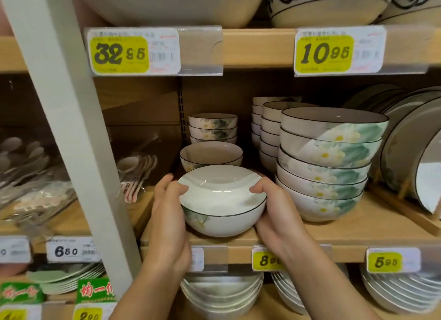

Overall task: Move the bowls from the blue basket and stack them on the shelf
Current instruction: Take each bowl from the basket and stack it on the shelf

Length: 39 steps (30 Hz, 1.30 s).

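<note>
A shop's wooden shelf runs across the view, with crockery above and below it and price tags along each front edge.

At the front of this shelf, left of centre, two hands hold a white bowl with a thin dark rim and a faint green flower print low on its side. The bowl is upright, its mouth facing up and tipped slightly toward the viewer. It is round, so no side is longer than another. Its base is at the shelf's front edge, but whether it touches the wood is unclear.

The left hand grips the bowl's left side, thumb hooked over the rim and fingers curled round the far wall. The right hand grips the right side the same way, thumb over the rim.

Just behind the held bowl stands a single matching bowl, and behind that a short stack of three smaller bowls. Just beside the right hand rises a tall stack of larger flowered bowls, with more stacks behind it. Further right, plates stand on edge in a wooden rack. To the left lie wrapped spoons, beyond them a slanting white post.
</note>
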{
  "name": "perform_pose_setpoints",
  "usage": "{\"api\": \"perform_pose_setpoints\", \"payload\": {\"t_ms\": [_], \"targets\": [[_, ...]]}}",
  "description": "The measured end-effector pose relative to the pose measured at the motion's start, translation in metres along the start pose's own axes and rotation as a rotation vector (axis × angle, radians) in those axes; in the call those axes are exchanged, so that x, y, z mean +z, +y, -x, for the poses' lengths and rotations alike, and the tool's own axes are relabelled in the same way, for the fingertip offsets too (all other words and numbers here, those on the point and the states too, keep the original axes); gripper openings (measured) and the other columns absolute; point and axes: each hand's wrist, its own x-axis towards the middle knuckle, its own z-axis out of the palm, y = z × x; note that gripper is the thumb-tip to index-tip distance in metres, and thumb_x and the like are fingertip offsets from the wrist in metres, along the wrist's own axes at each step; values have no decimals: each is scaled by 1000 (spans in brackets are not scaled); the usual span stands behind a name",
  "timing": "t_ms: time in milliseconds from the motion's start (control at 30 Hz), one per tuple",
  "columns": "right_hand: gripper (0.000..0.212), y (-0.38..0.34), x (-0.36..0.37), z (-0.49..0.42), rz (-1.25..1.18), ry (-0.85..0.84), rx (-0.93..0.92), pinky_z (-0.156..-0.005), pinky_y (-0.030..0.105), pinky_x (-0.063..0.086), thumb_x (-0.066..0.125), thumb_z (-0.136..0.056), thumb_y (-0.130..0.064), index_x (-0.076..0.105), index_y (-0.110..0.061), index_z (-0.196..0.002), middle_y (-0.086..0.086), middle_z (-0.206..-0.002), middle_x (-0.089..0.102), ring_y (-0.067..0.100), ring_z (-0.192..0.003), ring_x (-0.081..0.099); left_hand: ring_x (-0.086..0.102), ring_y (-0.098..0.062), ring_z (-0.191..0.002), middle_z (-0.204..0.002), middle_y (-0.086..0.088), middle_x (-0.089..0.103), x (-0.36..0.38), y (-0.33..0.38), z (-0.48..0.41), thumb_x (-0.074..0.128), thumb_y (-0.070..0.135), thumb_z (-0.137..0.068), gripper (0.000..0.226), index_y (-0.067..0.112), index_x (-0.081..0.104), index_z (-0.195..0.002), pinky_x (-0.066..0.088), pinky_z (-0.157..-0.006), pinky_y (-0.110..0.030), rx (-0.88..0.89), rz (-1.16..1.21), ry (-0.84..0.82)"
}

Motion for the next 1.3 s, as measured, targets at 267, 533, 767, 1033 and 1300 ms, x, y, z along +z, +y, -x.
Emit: {"api": "perform_pose_setpoints", "payload": {"t_ms": [267,533,767,1033,1300], "targets": [[72,24,11,24,290,73,-195,-99,39,49,62,-65,-43,48,-38,-135,-11,-123,65,11,-114,61,66,-21,-105,-113,-5,70,1,2,-1,41,4,-85,46,20,61,-124,52,-93,-39,5,16,-25],[32,12,5,2,48,99,-67,-97,40,50,51,-94,-23,64,-10,-120,7,-108,74,21,-104,69,60,-14,-108,-120,2,63,-7,4,-6,52,13,-85,42,30,55,-123,50,-90,-34,-42,-16,-5],[37,20,13,4,197,50,-167,-102,43,48,54,-90,-32,61,-23,-125,-2,-114,72,14,-108,66,64,-20,-111,-111,2,73,-12,-5,-1,50,25,-85,34,28,65,-116,48,-100,-44,-54,1,-80],[75,27,10,22,324,109,-212,-104,36,45,64,-68,-58,44,-42,-138,-15,-132,58,7,-121,56,64,-23,-112,-119,-4,70,-12,1,-11,42,30,-96,39,21,60,-129,45,-105,-46,-69,25,-81],[25,10,-1,1,141,121,-174,-102,45,48,51,-96,-22,68,-11,-110,10,-108,73,25,-109,65,56,-14,-122,-128,1,62,-28,2,0,49,31,-97,31,26,56,-127,42,-108,-39,-7,105,-63]]}}
